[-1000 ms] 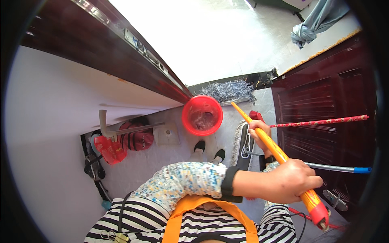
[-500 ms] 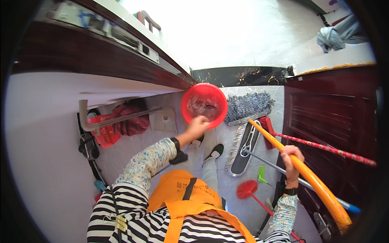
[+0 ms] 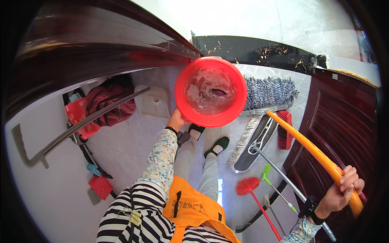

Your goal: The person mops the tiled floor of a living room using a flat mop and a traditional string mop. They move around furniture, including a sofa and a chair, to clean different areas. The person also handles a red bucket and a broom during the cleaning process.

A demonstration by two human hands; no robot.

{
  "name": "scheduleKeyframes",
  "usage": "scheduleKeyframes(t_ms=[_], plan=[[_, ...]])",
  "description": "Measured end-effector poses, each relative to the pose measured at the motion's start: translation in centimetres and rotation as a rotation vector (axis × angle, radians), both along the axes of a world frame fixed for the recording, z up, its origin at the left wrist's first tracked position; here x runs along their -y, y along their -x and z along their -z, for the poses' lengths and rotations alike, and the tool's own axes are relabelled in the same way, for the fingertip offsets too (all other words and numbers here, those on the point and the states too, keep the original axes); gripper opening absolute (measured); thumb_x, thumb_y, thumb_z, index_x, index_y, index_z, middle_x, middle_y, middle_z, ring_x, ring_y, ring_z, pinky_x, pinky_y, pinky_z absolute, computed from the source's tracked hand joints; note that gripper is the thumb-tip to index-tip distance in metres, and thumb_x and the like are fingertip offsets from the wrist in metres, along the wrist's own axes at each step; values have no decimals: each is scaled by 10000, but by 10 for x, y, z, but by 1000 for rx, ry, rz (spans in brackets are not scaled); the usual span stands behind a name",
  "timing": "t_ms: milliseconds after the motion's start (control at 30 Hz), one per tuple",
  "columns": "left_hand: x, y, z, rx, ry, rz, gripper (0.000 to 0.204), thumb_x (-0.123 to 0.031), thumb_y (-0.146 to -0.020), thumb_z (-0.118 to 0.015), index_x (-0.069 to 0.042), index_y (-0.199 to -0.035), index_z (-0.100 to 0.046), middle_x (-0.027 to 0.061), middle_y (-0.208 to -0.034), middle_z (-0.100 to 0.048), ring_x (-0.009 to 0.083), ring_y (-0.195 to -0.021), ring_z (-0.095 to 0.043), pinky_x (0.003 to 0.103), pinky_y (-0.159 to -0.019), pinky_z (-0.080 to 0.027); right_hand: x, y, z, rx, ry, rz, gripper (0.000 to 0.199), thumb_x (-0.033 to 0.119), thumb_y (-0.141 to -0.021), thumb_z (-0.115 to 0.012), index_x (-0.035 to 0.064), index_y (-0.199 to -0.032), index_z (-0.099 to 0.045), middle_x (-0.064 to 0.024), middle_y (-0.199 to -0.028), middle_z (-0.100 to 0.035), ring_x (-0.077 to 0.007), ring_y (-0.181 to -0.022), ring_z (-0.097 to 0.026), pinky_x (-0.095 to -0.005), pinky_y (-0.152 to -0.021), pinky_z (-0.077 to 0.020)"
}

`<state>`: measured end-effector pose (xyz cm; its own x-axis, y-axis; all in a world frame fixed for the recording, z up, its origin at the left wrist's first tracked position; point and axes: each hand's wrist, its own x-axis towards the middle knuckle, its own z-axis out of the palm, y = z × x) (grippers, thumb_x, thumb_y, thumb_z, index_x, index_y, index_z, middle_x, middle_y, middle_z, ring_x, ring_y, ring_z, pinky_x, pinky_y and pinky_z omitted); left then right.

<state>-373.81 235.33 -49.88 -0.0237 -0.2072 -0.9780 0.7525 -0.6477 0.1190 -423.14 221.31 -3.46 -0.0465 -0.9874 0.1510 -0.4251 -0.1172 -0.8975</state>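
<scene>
My left hand (image 3: 177, 120) grips the near left side of a red bucket (image 3: 239, 87), its fingers partly hidden by the wall. Murky, foamy water fills the bucket, with a dark purplish thing in it. At the lower right, my right hand (image 3: 342, 193) has its fingers curled round the orange handle (image 3: 312, 150) of a mop. That handle slants up to a wide grey-and-blue fringed mop head (image 3: 269, 93), which lies on the floor right of the bucket.
Beside the mop lie a flat dust mop (image 3: 253, 143), a red broom (image 3: 285, 130), a round red brush (image 3: 247, 186) and a green-headed tool (image 3: 266, 172). A dark red door (image 3: 340, 117) stands right. Left are a dustpan (image 3: 153, 103), a maroon bag (image 3: 109, 101) and a metal rail (image 3: 97, 115).
The bucket looks larger and closer, and my left hand has shifted from its near rim to its left side. My right hand has moved right and down, along with the orange handle.
</scene>
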Motion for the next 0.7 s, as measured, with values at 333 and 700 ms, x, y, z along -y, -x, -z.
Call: scheduleKeyframes(t_ms=[333, 700], plan=[[-23, 16, 10, 7, 157, -290, 331, -260, -966, -571, -33, -1204, -607, 142, -1105, -690, 293, -990, -690, 443, -844, -585, 2, 2, 8, 38, 3, 10, 175, 185, -884, -581, 185, -787, -436, 15, -661, -462, -102, -669, -435, -326, -798, -380], [-79, 75, 65, -6, 2, -395, 221, -176, -952, -574, -22, -1091, -651, 168, -1001, -709, 329, -891, -702, 519, -774, -599, 1, -2, 11, 155, 54, 26, 151, 153, -894, -599, 165, -834, -461, 21, -631, -455, -99, -655, -441, -324, -774, -378]])
